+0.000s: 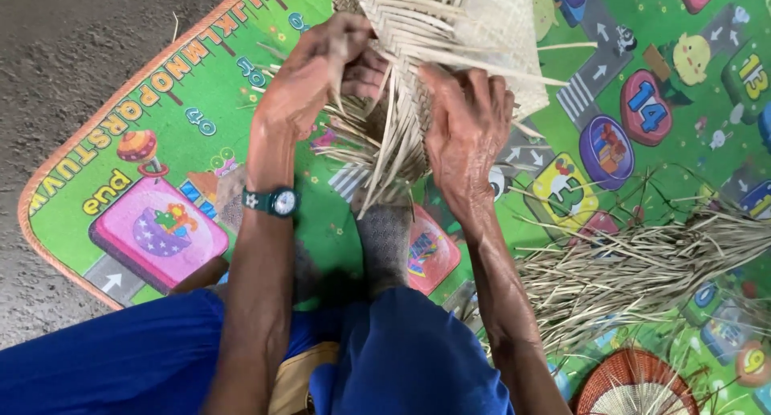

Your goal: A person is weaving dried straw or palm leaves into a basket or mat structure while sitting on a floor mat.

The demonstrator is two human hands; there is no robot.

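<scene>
**Both hands on a half-woven basket**

Down on the floor, a bright green play mat [241, 142] w/ a rounded orange border carries everything; bare grey concrete shows past its left edge. The biggest thing on it is the woven basket [450, 30], pale straw, near the mat's top edge at centre, its long axis slanting from the top toward the person, loose unwoven strips [377, 142] hanging off the near end.

The left hand [309, 82] grips the basket's left side, fingers curled in among the strips, closed on them. The right hand [466, 130] lies flat on the right side, fingers together, pressing the weave; can't tell if anything is pinched beneath. Both touch the basket, the left deeper in the loose ends.

Toward the right edge, a heap of spare strips [642, 262]. A round reddish woven piece [634, 383] near the bottom-right corner. Wristwatch [273, 201] on the left wrist. Blue clothing [144, 359] nearest the camera. A foot sits under the basket, partly hidden.
</scene>
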